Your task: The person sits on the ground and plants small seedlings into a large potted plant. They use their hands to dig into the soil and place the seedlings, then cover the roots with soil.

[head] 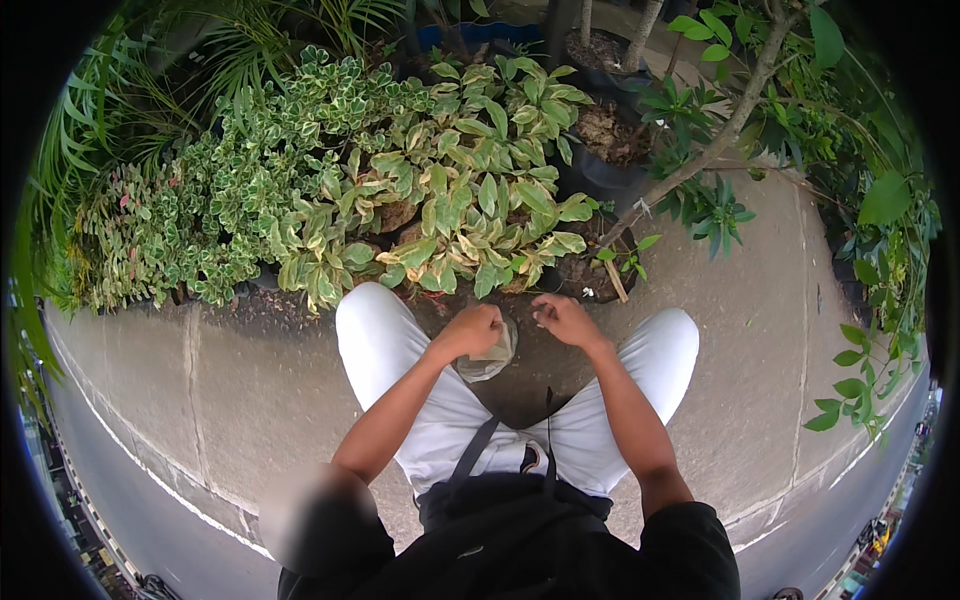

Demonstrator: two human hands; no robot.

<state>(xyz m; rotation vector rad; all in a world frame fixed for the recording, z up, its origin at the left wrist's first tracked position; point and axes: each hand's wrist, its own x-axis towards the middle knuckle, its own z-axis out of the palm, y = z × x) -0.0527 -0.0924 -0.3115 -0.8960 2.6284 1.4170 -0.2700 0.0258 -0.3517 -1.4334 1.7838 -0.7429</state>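
Between the knees, my left hand (474,330) is closed on the upper edge of a clear plastic bag (486,366), which hangs just below it with something pale inside. My right hand (564,319) is a short way to the right, fingers curled and apart from the bag; whether anything small is between its fingertips cannot be told. In front of both hands grow low plants with cream-and-green variegated leaves (450,217). A dark planter with soil (589,274) stands beyond my right hand, with a short wooden stick (616,281) at its rim.
Small-leaved variegated shrubs (255,180) and palm fronds (82,127) fill the left. A slanting branch (720,142) crosses the upper right, near a root ball (611,133). Leafy plants hang at the far right. Concrete pavement (262,390) borders a road (172,510).
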